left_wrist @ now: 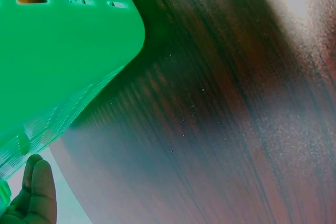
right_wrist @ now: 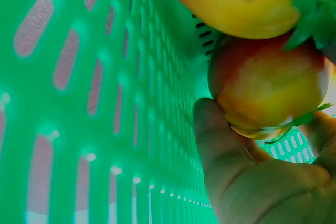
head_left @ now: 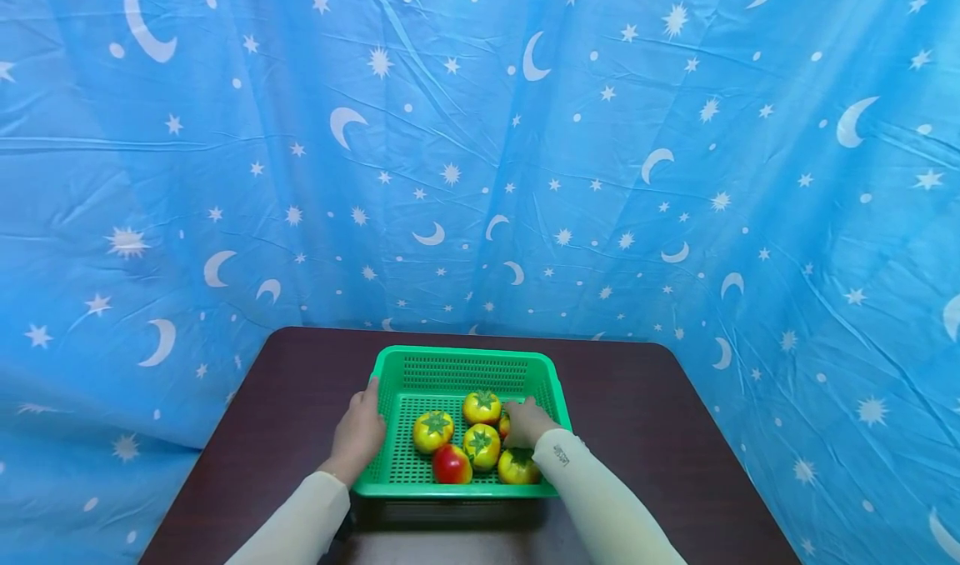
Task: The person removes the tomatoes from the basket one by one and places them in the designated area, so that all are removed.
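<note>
We see the person's right grip [head_left: 527, 423] reaching down into a rectangular green plastic basket [head_left: 467, 491] with slotted walls. The thumb and fingers are curled around a round, red-and-yellow fruit with a green leaf [right_wrist: 270, 85], so this grip is closed as far as the fruit allows. The held fruit lies between thumb and fingers, in the right part of the basket; from the head view the hand covers most of it. In the right wrist view, a round yellow-orange fruit with green leaf crown [right_wrist: 236, 3] is just beside it, and the slotted wall is near the thumb.

The left grip [head_left: 358, 434] holds the basket at its left rim, its fingers along the outer side; we cannot tell how firmly it presses. It is well apart from the held fruit.

To the left of the right grip we find more yellow fruits and a glossy red round fruit [head_left: 452, 463], this one near the front wall. The basket stands on a dark brown surface [head_left: 300, 415].
</note>
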Demonstrator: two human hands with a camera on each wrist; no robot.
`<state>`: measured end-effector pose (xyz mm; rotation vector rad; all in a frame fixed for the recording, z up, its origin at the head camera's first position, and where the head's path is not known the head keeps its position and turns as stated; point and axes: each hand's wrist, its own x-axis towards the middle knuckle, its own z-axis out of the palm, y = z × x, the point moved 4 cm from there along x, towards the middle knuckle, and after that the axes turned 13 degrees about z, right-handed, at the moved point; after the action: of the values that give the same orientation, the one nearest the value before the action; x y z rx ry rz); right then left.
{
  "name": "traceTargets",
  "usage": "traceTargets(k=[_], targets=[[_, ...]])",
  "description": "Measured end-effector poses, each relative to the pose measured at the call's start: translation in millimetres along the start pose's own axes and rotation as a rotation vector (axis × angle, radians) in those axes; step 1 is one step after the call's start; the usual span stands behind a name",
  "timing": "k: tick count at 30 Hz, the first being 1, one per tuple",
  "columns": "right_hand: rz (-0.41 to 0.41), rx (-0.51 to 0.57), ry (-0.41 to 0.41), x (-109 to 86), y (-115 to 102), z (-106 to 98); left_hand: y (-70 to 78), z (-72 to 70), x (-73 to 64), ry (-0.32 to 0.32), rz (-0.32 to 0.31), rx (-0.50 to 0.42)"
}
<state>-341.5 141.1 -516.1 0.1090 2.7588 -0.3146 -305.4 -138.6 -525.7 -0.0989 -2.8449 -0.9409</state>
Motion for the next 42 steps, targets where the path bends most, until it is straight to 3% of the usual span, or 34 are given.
traceTargets(k=[8, 30, 35, 42], targets=[[0.008, 0.021, 0.005, 6.4, 1, 5, 1.0, 0.5, 0.0, -0.005, -0.006, -0.001], [-0.109, 0.1, 0.086, -1.9, 3, -20, -0.4, -0.9, -4.6, -0.011, 0.007, -0.024], [-0.13, 0.135, 0.098, -3.8, 3, -36, -1.2, -1.3, -5.1, -0.011, 0.002, -0.021], [-0.101, 0.193, 0.193, 3.7, 14, -67, 0.6, -1.3, -3.2, -0.006, -0.005, -0.018]])
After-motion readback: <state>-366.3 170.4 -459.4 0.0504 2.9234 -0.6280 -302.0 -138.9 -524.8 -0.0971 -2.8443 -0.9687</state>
